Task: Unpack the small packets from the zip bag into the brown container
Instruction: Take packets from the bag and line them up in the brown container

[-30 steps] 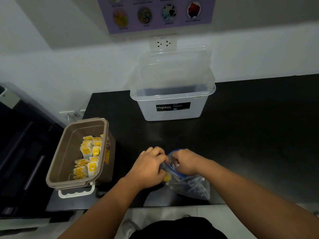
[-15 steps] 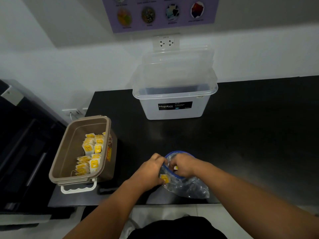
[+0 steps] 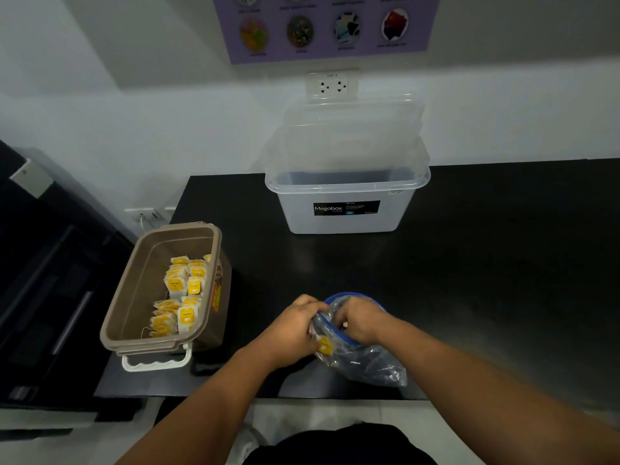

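The bag (image 3: 369,362) lies right of the container (image 3: 141,290), where it was a second ago, its blue mouth now pulled wider. The left hand (image 3: 295,330) grips the mouth's lip beside a yellow packet (image 3: 324,344). The right hand (image 3: 360,318) curls into the opening; I cannot tell what it holds. More packets (image 3: 183,290) sit along the container's right wall.

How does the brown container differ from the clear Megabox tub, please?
The brown container is opaque; the Megabox tub is see-through. The brown container holds yellow packets; the tub shows none. The container sits at the left edge of the counter, the tub farther back. Both stand open.
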`<state>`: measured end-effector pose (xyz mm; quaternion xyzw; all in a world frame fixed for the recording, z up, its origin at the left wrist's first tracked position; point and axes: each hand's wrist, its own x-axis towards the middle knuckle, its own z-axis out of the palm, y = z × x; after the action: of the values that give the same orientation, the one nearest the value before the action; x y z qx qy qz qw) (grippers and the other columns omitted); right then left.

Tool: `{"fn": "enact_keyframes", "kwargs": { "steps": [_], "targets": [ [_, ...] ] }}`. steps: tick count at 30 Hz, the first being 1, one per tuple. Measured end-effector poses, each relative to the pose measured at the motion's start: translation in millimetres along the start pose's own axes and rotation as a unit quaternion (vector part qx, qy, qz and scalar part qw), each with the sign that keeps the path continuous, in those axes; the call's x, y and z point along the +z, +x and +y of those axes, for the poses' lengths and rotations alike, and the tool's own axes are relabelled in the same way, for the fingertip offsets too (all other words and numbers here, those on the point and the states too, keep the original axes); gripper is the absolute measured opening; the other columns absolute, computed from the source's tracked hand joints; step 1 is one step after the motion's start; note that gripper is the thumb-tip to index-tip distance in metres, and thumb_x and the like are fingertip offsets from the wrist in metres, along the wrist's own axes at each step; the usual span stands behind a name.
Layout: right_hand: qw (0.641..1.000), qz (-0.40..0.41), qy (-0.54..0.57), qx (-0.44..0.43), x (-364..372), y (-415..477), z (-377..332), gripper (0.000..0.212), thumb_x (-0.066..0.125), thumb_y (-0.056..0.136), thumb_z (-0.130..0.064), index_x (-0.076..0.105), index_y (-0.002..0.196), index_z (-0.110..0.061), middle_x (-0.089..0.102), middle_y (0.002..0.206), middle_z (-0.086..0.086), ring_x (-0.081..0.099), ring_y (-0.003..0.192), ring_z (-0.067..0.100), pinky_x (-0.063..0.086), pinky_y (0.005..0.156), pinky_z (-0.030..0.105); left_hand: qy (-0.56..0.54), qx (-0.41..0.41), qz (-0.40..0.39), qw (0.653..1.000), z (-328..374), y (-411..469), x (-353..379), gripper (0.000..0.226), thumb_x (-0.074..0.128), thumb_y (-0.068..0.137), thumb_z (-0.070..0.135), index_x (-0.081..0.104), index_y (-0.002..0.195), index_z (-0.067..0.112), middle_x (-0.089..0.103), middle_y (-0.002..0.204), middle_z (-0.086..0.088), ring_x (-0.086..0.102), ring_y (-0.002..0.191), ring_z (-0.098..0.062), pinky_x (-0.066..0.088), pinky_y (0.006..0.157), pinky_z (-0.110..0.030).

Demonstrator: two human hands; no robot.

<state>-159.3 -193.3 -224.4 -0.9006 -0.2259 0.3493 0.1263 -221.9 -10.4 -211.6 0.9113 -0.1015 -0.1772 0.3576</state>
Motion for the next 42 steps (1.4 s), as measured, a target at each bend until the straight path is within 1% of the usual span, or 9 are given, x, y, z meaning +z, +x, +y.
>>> {"fn": "enact_keyframes", "kwargs": {
  "steps": [4,11,16,21,25,33,36,39,42],
  "targets": [
    [0.999,-0.039,0.025,-0.022,-8.9,-3.6,-1.6,0.031,0.064,0.095,-0.010,0.076,0.120,-0.024,0.070,0.118,-0.002,0.061,0.105,0.015,0.048,0.097,0.029,0.022,-0.018,-0.024,0.999,-7.0,0.6,3.9,0.076,0.082,0.075,0.022,0.047,0.143,0.027,0.035,0.130,0.018,0.053,0.113,-0.003,0.049,0.100,-0.023],
    [0.999,-0.041,0.028,-0.023,-4.8,-1.7,-0.5,0.027,0.061,0.094,-0.005,0.077,0.114,-0.016,0.061,0.089,-0.008,0.057,0.091,0.014,0.045,0.087,0.028,0.016,-0.017,0.044,0.999,-5.5,3.5,16.2,0.064,0.079,0.082,0.023,0.051,0.140,0.024,0.039,0.127,0.015,0.055,0.108,-0.003,0.049,0.100,-0.024],
    [1.000,-0.003,0.020,-0.010,0.0,-2.5,-3.3,0.026,0.064,0.095,-0.012,0.077,0.117,-0.020,0.071,0.112,-0.002,0.064,0.103,0.017,0.049,0.094,0.029,0.005,-0.015,0.050,0.999,-11.2,5.2,13.6,0.064,0.079,0.081,0.015,0.055,0.140,0.020,0.042,0.124,0.016,0.054,0.108,-0.001,0.046,0.097,-0.013],
    [0.996,0.008,0.089,-0.003,-7.4,-1.8,6.6,0.014,0.069,0.093,-0.021,0.079,0.098,-0.030,0.067,0.103,-0.012,0.064,0.097,0.009,0.054,0.094,0.031,0.028,-0.022,0.040,0.999,-12.5,3.2,10.5,0.061,0.077,0.083,0.021,0.055,0.139,0.023,0.043,0.126,0.013,0.054,0.110,-0.003,0.047,0.102,-0.023],
    [0.991,0.023,0.128,-0.016,-19.1,-8.3,10.3,0.027,0.072,0.092,-0.020,0.070,0.072,-0.037,0.071,0.094,-0.012,0.068,0.090,0.006,0.057,0.085,0.029,0.030,-0.030,0.044,0.998,-10.9,3.5,10.1,0.050,0.075,0.083,0.020,0.060,0.131,0.025,0.045,0.121,0.011,0.056,0.104,-0.004,0.050,0.098,-0.024],
    [0.951,0.118,0.285,-0.016,-45.8,-23.7,12.8,0.013,0.068,0.096,-0.017,0.070,0.087,-0.026,0.068,0.099,-0.005,0.064,0.091,0.008,0.049,0.079,0.025,0.072,-0.038,0.018,0.997,-4.7,1.9,-8.2,0.060,0.074,0.083,0.026,0.054,0.139,0.030,0.043,0.134,0.012,0.051,0.115,-0.008,0.048,0.104,-0.030],
    [0.940,0.147,0.308,-0.016,-49.8,-24.1,9.1,0.010,0.069,0.096,-0.020,0.071,0.089,-0.026,0.069,0.097,-0.006,0.065,0.093,0.008,0.050,0.084,0.029,0.097,-0.009,0.080,0.992,5.1,4.4,-29.7,0.049,0.065,0.088,0.021,0.058,0.135,0.033,0.047,0.136,0.013,0.047,0.120,-0.010,0.042,0.108,-0.034],
    [0.944,0.156,0.288,-0.029,-55.1,-21.7,-2.7,0.012,0.069,0.096,-0.021,0.069,0.087,-0.029,0.069,0.094,-0.007,0.064,0.089,0.008,0.050,0.085,0.030,0.018,0.001,0.153,0.988,19.3,8.3,-49.2,0.035,0.065,0.094,0.018,0.065,0.127,0.029,0.057,0.125,0.013,0.057,0.104,-0.003,0.050,0.095,-0.025],
    [0.941,0.175,0.284,-0.050,-65.9,-20.4,-22.8,0.012,0.070,0.095,-0.022,0.070,0.085,-0.029,0.070,0.089,-0.005,0.065,0.084,0.010,0.052,0.081,0.030,-0.006,0.023,0.151,0.988,31.6,9.3,-65.2,0.036,0.076,0.089,0.029,0.067,0.124,0.029,0.060,0.109,0.015,0.058,0.088,0.001,0.045,0.080,-0.011]
  ]
}}
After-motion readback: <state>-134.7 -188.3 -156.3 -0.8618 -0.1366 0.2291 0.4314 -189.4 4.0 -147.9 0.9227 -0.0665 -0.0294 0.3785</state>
